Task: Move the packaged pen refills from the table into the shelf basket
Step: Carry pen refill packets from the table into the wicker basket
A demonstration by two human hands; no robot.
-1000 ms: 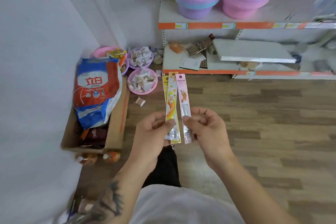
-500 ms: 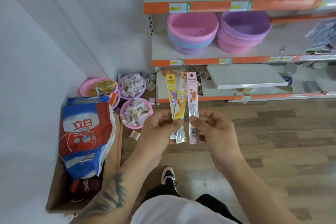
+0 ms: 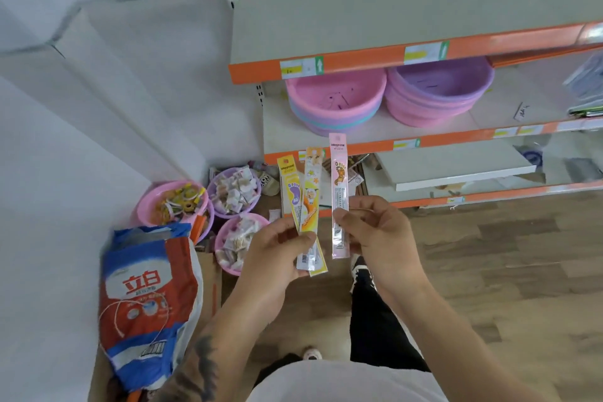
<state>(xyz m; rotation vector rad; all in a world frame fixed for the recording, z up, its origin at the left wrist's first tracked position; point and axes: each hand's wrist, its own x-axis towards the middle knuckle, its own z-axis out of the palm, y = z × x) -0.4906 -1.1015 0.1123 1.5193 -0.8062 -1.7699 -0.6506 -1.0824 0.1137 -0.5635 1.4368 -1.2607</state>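
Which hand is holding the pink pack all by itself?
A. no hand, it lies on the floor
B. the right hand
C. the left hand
B: the right hand pinches the pink pack alone, while the left hand holds the yellow pack and the orange pack together.

white wall [image 3: 98, 91], wood floor [image 3: 505, 271], orange-edged shelves [image 3: 359, 62]

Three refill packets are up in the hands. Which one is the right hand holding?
The pink packet, pinched alone by the right hand. The yellow packet and orange packet sit fanned together in the left hand.
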